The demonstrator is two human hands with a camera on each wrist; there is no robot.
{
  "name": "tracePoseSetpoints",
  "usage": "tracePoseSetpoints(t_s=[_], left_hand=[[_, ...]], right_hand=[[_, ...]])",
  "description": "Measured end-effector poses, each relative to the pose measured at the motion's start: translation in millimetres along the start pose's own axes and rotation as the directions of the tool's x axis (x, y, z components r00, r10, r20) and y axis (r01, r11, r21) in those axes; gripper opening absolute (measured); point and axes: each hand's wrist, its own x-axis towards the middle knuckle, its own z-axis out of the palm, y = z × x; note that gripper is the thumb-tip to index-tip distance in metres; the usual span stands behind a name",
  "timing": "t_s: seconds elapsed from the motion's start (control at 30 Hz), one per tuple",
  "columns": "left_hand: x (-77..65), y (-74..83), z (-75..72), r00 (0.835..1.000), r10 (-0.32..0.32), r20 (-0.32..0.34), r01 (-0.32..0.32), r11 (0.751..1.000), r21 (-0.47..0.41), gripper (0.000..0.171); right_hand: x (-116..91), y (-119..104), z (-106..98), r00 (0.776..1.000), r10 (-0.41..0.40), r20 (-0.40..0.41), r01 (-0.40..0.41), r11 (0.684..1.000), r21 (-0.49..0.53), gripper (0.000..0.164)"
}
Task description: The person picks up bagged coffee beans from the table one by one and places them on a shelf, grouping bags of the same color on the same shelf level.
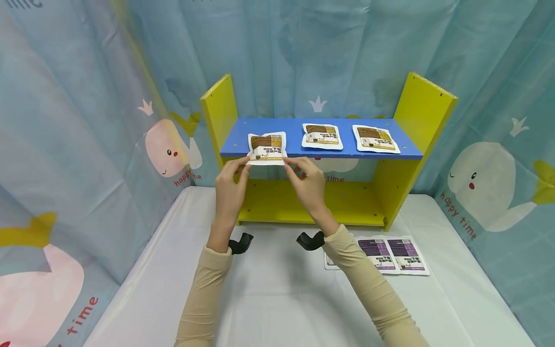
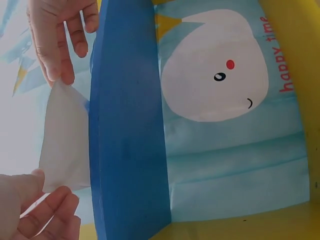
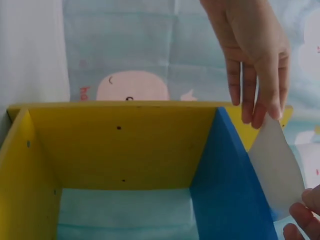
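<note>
A white foil pouch with a brown-and-gold print point(image 1: 267, 148) lies partly on the blue upper board point(image 1: 342, 154), its near edge sticking out past the front. My left hand point(image 1: 231, 190) pinches the pouch's near left corner between thumb and fingers. At the near right corner, my right hand point(image 1: 309, 185) pinches it the same way. The pouch's plain white underside point(image 2: 67, 140) shows below the board edge in the left wrist view. Two similar brown pouches lie flat farther right on that board, one in the middle point(image 1: 322, 136) and one near the right point(image 1: 376, 139).
Yellow side panels point(image 1: 433, 103) and a lower yellow board point(image 1: 347, 197) make up the rack, standing on a white-covered table point(image 1: 269, 299). Several purple-printed pouches point(image 1: 406, 255) lie on the table at the right, partly behind my right sleeve. A blue whale-patterned curtain point(image 1: 277, 58) hangs behind.
</note>
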Motion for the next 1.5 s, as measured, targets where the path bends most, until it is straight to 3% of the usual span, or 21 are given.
tracePoseSetpoints(t_s=[0.17, 0.33, 0.73, 0.9, 1.17, 1.33, 1.5], left_hand=[[10.0, 0.4, 2.1, 1.0, 0.019, -0.003, -0.019, 0.999, 0.037, 0.024], [17.5, -0.7, 4.0, 1.0, 0.02, 0.008, -0.02, 0.995, 0.095, 0.024], [37.7, -4.4, 7.3, 1.0, 0.006, 0.019, -0.01, 0.977, 0.215, 0.017], [42.6, -6.4, 8.9, 0.999, -0.006, 0.034, -0.003, 0.968, 0.25, 0.017], [49.9, -7.9, 11.1, 0.998, -0.028, 0.057, 0.01, 0.956, 0.293, 0.018], [48.0, -6.5, 12.4, 0.998, -0.024, 0.064, 0.005, 0.96, 0.28, 0.021], [39.8, -6.8, 14.5, 1.0, 0.003, 0.02, -0.007, 0.976, 0.217, 0.023]], right_hand=[[11, -1, 0, 1.0, -0.014, 0.001, 0.014, 0.991, -0.135, 0.014], [16, -1, 1, 1.0, -0.019, 0.011, 0.021, 0.958, -0.286, 0.013], [30, 1, 8, 0.994, -0.101, 0.05, 0.112, 0.886, -0.45, 0.013], [33, 2, 10, 0.991, -0.065, 0.119, 0.118, 0.852, -0.511, 0.019], [37, -8, 12, 0.975, 0.019, 0.222, 0.127, 0.771, -0.624, 0.027], [37, -9, 12, 0.969, 0.059, 0.24, 0.11, 0.764, -0.635, 0.028], [33, -9, 10, 0.968, 0.065, 0.241, 0.089, 0.813, -0.576, 0.029]])
